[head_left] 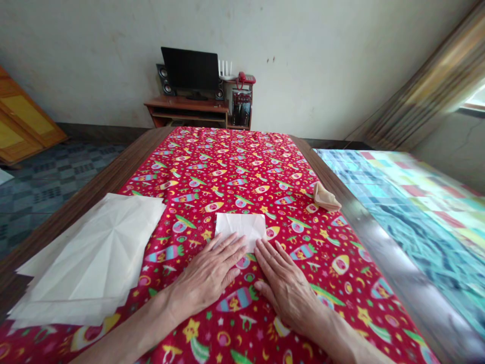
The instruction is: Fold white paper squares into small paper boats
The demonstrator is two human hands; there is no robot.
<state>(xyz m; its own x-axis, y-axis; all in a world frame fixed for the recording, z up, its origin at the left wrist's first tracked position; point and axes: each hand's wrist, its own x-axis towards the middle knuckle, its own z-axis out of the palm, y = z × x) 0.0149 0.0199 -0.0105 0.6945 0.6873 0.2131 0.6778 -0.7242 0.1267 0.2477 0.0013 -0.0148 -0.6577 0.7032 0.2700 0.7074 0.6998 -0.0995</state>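
Both hands, left (210, 275) and right (286, 285), lie flat, fingers extended, pinning the folded paper (241, 226) on the cloth (242, 167) (thin, light, creases easily); best pinched at its edges.

The hands (246, 275) cover the near edge of the folded paper (241, 226); both forearms are cut off below.

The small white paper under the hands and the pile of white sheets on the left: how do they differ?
The small paper is a single folded piece; the pile is many large sheets. Both hands, left and right, press the small paper; the pile lies untouched. Both are white, creased, on the red cloth.
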